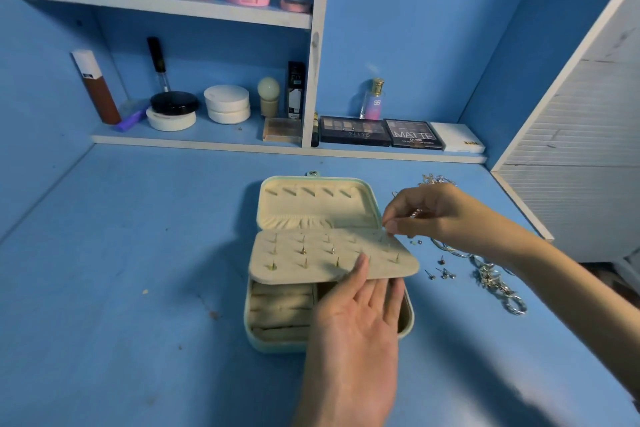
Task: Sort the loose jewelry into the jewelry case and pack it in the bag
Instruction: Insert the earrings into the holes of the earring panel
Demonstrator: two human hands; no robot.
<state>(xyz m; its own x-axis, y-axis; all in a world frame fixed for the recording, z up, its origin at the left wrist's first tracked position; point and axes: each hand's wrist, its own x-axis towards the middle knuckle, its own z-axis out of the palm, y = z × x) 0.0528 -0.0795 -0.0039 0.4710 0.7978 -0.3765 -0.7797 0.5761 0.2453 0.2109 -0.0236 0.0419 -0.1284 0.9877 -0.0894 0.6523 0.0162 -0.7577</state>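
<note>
A pale green jewelry case lies open on the blue desk, its lid tipped back. A cream earring panel with several studs pushed through it is lifted over the lower compartments. My left hand holds the panel's front edge, fingers under it and thumb on top. My right hand pinches something small at the panel's far right corner; what it holds is too small to tell. Loose stud earrings and a heap of silver rings and chains lie to the right of the case.
Shelves at the back carry makeup: compacts, eyeshadow palettes, a perfume bottle, tubes. More chains lie near the back right. A white slatted panel borders the desk's right side. No bag is in view.
</note>
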